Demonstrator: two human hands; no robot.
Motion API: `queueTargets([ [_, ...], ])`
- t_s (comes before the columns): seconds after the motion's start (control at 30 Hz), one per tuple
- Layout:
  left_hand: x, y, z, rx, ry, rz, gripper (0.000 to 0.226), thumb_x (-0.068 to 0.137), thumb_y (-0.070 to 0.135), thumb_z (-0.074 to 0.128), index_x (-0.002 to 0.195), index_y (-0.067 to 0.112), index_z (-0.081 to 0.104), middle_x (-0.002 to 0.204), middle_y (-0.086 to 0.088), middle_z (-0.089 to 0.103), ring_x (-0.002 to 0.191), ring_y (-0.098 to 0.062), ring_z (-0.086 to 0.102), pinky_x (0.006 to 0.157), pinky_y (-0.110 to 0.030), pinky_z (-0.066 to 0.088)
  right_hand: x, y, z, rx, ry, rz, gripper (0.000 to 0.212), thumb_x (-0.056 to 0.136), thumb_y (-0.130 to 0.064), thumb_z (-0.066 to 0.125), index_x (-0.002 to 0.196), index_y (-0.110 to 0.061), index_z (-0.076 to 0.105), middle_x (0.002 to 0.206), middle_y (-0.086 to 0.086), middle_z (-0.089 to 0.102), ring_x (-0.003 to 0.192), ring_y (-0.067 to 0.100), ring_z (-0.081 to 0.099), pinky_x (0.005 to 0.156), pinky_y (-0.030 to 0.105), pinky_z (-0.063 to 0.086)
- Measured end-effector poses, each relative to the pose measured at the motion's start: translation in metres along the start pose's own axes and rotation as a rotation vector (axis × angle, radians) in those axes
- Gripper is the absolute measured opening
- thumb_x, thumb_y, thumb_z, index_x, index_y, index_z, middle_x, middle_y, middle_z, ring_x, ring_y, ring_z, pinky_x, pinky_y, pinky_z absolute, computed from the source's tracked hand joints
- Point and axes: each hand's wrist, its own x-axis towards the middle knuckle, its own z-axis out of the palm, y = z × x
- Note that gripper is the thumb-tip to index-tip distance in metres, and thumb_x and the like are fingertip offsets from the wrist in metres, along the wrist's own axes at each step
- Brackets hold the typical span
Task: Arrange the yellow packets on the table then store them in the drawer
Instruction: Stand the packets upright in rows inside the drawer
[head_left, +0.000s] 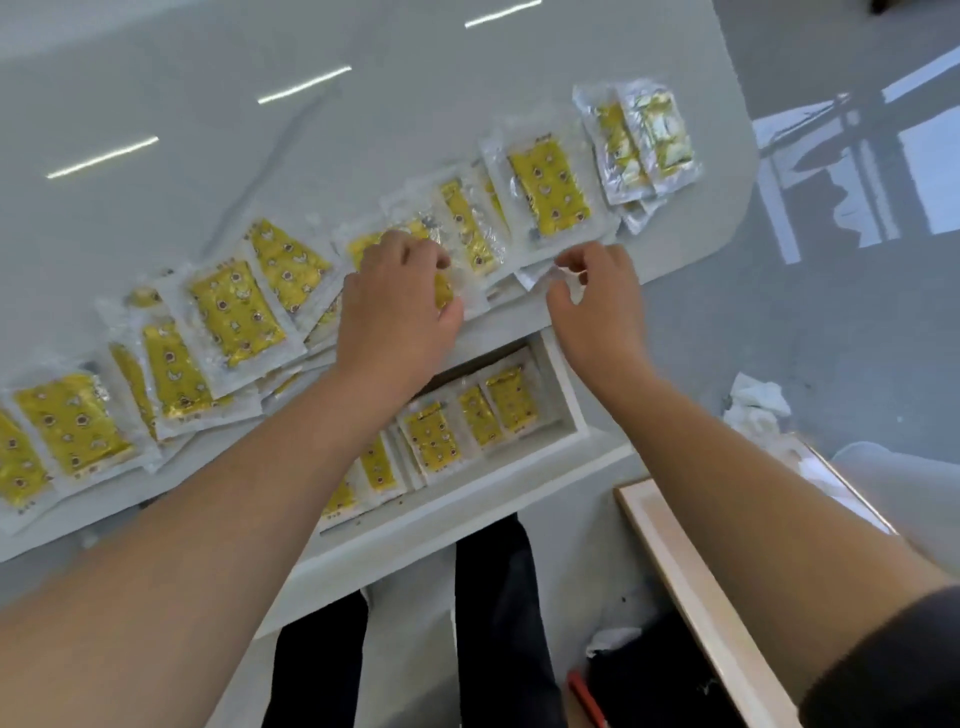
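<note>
Yellow packets (234, 312) line the table (208, 78); outstretched left hand (400, 306) grips one, right hand (597, 301) pinches another's clear edge.

Left hand (395, 312) and right hand (597, 306) bare, bare forearms (234, 493), dark sleeve (883, 660) on right arm, black trousers (498, 623)

Roughly twenty yellow packets (236, 312), one drawer (569, 400).

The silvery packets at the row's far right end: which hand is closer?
Right. The right hand sits just below and left of the silvery packets, near the table edge; the left hand lies farther left, on yellow packets mid-row.
</note>
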Motion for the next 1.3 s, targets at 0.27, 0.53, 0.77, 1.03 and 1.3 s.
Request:
queueTargets([
  [0.27, 0.086, 0.071, 0.026, 0.074, 0.000, -0.017, 0.066, 0.086, 0.039, 0.061, 0.142, 0.016, 0.035, 0.145, -0.008, 0.034, 0.134, -0.028, 0.033, 0.105, -0.046, 0.031, 0.107, 0.041, -0.051, -0.175, 0.063, 0.047, 0.044, 0.090, -0.026, 0.058, 0.131, -0.022, 0.045, 0.140, 0.000, 0.040, 0.127, 0.021, 0.039, 0.098, 0.036, 0.031],
  [0.53, 0.151, 0.105, 0.041, 0.229, -0.130, -0.089, 0.093, 0.075, 0.061, 0.066, 0.146, 0.019, 0.022, 0.150, -0.010, 0.027, 0.138, -0.031, 0.025, 0.106, -0.050, 0.028, 0.170, 0.064, -0.060, -0.158, -0.087, 0.205, 0.073, 0.079, -0.056, 0.065, 0.139, -0.025, 0.036, 0.142, 0.002, 0.039, 0.131, 0.024, 0.037, 0.102, 0.046, 0.031],
  [0.77, 0.168, 0.098, 0.033, 0.316, -0.175, -0.146, 0.103, 0.062, 0.073, 0.069, 0.140, 0.016, 0.033, 0.138, -0.012, 0.038, 0.129, -0.031, 0.034, 0.100, -0.047, 0.034, 0.186, 0.060, -0.059, -0.197, -0.123, 0.165, 0.067, 0.069, -0.068, 0.068, 0.113, -0.022, 0.050, 0.128, 0.000, 0.044, 0.127, 0.023, 0.038, 0.102, 0.045, 0.031],
  [1.03, 0.178, 0.102, 0.031, 0.355, -0.066, -0.084, 0.090, 0.061, 0.072, 0.070, 0.126, 0.014, 0.045, 0.123, -0.009, 0.047, 0.116, -0.029, 0.044, 0.096, -0.044, 0.032, 0.196, 0.046, -0.064, -0.306, -0.179, 0.117, 0.088, 0.071, -0.058, 0.069, 0.142, -0.025, 0.029, 0.135, 0.005, 0.039, 0.126, 0.026, 0.040, 0.098, 0.044, 0.030],
  [1.3, 0.175, 0.107, 0.026, 0.134, -0.100, -0.105, 0.063, 0.069, 0.050, 0.079, 0.110, 0.016, 0.045, 0.095, 0.000, 0.052, 0.085, -0.022, 0.048, 0.091, -0.040, 0.034, 0.196, 0.042, -0.063, -0.124, -0.165, 0.183, 0.042, 0.092, -0.055, 0.045, 0.122, -0.027, 0.051, 0.127, 0.002, 0.051, 0.121, 0.026, 0.045, 0.094, 0.043, 0.030],
])
